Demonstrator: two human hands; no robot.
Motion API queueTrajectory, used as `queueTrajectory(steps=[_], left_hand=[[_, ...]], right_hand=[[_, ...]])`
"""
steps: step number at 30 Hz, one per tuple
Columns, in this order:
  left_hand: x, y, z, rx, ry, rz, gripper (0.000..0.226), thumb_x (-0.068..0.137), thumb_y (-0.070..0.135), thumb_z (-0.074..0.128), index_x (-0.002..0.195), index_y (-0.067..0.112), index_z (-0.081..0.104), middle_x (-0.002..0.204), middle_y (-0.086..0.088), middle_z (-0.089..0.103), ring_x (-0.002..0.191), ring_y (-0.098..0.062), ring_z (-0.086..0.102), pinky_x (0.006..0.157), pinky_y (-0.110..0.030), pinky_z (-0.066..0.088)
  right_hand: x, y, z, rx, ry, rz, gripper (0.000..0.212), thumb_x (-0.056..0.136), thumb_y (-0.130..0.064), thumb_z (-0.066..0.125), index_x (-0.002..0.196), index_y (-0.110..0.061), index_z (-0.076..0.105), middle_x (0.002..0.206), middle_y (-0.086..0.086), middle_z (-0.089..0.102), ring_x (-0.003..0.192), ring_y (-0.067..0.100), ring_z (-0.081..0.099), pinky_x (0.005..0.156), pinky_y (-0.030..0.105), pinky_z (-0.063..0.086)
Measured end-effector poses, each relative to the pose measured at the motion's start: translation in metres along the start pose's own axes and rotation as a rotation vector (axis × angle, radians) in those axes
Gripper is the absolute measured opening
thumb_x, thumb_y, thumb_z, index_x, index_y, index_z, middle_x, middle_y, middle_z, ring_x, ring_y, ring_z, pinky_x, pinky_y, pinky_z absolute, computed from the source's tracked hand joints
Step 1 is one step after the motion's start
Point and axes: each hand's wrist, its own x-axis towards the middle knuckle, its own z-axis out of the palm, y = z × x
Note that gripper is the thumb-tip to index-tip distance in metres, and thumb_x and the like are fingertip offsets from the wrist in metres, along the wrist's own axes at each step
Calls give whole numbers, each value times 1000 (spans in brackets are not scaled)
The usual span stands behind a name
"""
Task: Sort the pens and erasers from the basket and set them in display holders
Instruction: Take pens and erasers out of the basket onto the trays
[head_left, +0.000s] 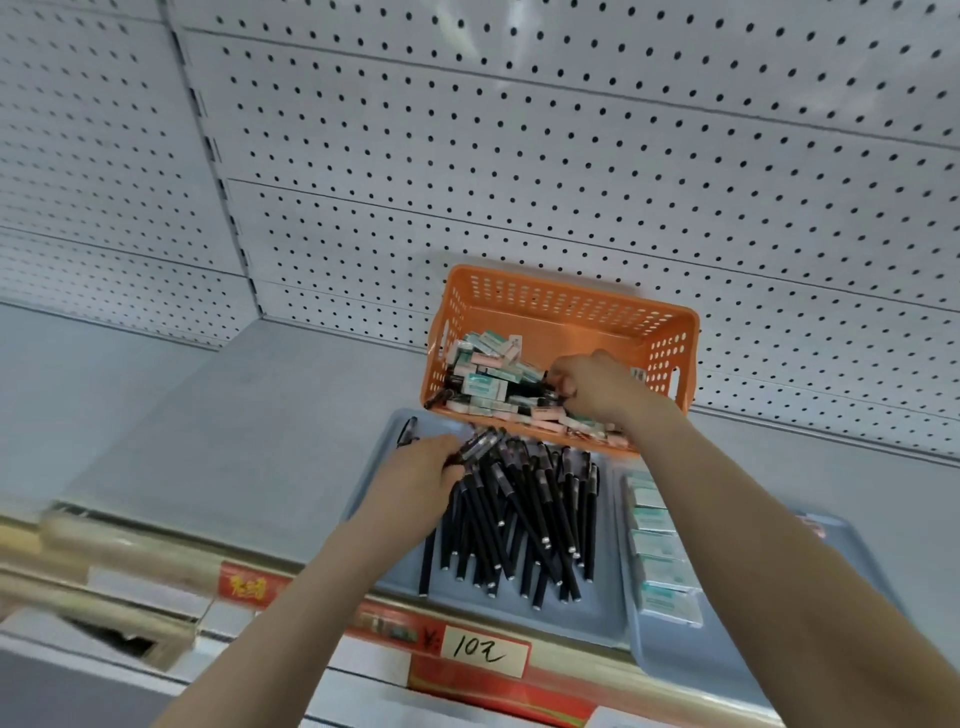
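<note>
Shelf (234, 415) scene, quick pass.

The left hand (421, 467) has its fingers wrapped round a small bunch of pens (519, 519) near one end, just over the pen tray (571, 618). Most pens lie heaped lengthwise in that tray. We judge them light, stiff and smooth, so they are likely to roll or slide out of a loose bunch. We'd squeeze the bundle mid-barrel, or take singles by the barrel.

The orange basket (561, 317) sits behind, tipped toward us, with its front rim over the tray's back edge. It holds mixed erasers (488, 374) and a few dark pens.

The right hand (597, 387) is inside the basket with its fingers curled down into the heap. We can't tell what they hold, if anything.

The erasers look like small sleeved blocks, light, slightly soft and grippy. We'd pinch them across the narrow sides.

At far right, the eraser tray (675, 670) carries one row of erasers.
</note>
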Motion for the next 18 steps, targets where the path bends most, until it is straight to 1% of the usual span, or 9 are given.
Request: queueTrajectory(steps=[2, 3, 5, 6, 9, 11, 14, 16, 18], left_hand=[[-2, -2, 9, 40, 45, -44, 29, 101, 19, 47, 128, 12, 55, 116, -7, 62, 107, -24, 57, 73, -21, 34], [-3, -3, 14, 39, 59, -71, 33, 101, 19, 49, 133, 12, 53, 125, -6, 59, 115, -23, 54, 84, -22, 38], [-3, -3, 19, 34, 71, -116, 41, 100, 21, 50, 140, 16, 49, 135, -5, 55, 127, -23, 48, 102, -31, 41], [-3, -4, 21, 44, 81, -122, 42, 100, 22, 52, 141, 17, 48, 136, -4, 54, 128, -22, 48, 104, -34, 40], [-3, -5, 22, 135, 106, -74, 49, 96, 33, 57, 142, 19, 47, 135, -2, 53, 120, -20, 53, 100, -33, 44], [-4, -3, 23, 203, 108, -43, 46, 95, 36, 57, 138, 20, 50, 133, -1, 52, 115, -19, 56, 94, -31, 46], [-2, -2, 24, 256, 131, -33, 36, 97, 35, 53, 128, 18, 56, 123, -2, 55, 105, -19, 59, 83, -28, 45], [0, -5, 24, 209, 176, -57, 37, 97, 36, 53, 128, 16, 57, 119, -3, 55, 103, -21, 59, 80, -28, 44], [0, -7, 27, 223, 208, -58, 50, 95, 48, 51, 131, 15, 55, 125, -6, 53, 116, -26, 52, 91, -31, 42]], right_hand=[[2, 0, -6, -9, -41, -33, 46, 84, -13, 64, 129, -19, 55, 116, 4, 65, 111, 29, 55, 90, 34, 47], [3, 0, -8, -1, -55, -40, 45, 84, -16, 67, 127, -17, 55, 115, 4, 66, 109, 29, 56, 89, 33, 48], [4, 2, -8, 25, -53, -54, 42, 84, -17, 70, 123, -16, 57, 113, 4, 66, 106, 28, 58, 82, 32, 48], [5, 3, -7, 32, -33, -59, 39, 84, -17, 71, 121, -17, 58, 111, 4, 66, 104, 27, 58, 79, 31, 47], [3, 3, -6, 40, 173, -70, 34, 86, -20, 71, 119, -21, 64, 108, 6, 68, 101, 27, 61, 79, 31, 47], [-6, -1, -14, 152, 407, -99, 30, 90, -19, 67, 120, -18, 65, 108, 10, 71, 97, 28, 65, 81, 32, 48], [-34, -19, -39, 320, 740, -176, 25, 95, -20, 61, 118, -13, 65, 104, 6, 71, 87, 24, 64, 71, 26, 43], [-57, -34, -51, 480, 784, -173, 20, 96, -21, 58, 112, -11, 66, 93, 2, 68, 80, 18, 59, 67, 27, 41], [-81, -45, -49, 597, 611, -113, 16, 96, -23, 58, 104, -11, 66, 84, -1, 64, 74, 16, 57, 65, 30, 44]])
